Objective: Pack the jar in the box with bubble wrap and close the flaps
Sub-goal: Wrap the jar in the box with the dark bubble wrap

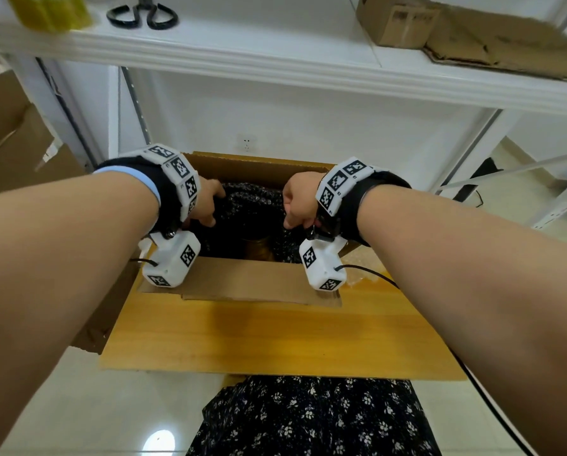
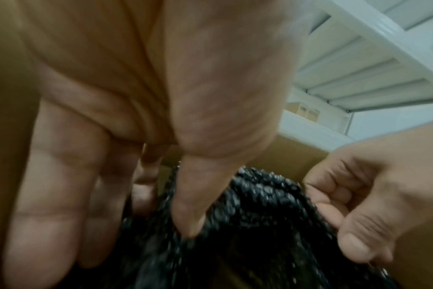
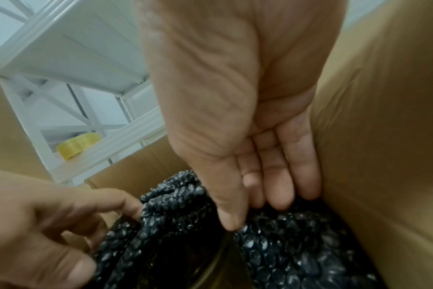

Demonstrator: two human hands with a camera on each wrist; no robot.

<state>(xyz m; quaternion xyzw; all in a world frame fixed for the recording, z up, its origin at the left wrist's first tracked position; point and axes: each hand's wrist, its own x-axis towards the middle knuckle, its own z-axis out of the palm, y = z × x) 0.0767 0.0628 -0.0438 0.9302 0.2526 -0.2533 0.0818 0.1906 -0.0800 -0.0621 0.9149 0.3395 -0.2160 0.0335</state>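
An open cardboard box [image 1: 259, 162] stands on a wooden table [image 1: 275, 334], its near flap [image 1: 242, 279] folded out toward me. Black bubble wrap [image 1: 252, 199] fills the inside, and an amber glass jar [image 1: 258, 245] shows in a gap at its middle. My left hand [image 1: 211, 205] reaches in on the left and pinches the bubble wrap [image 2: 260, 205] between thumb and fingers [image 2: 146, 191]. My right hand [image 1: 293, 209] does the same on the right side, thumb and fingers [image 3: 279, 195] closed on the bubble wrap [image 3: 297, 244] beside the box wall [image 3: 383, 136]. The jar's rim [image 3: 210, 264] shows faintly below.
A white shelf [image 1: 275, 60] hangs over the box, carrying black scissors [image 1: 143, 14], a yellow tape roll [image 1: 51, 8] and a cardboard box [image 1: 397, 24]. More cartons [image 1: 12, 136] stand at the left. Clear bubble wrap [image 1: 364, 261] lies right of the box.
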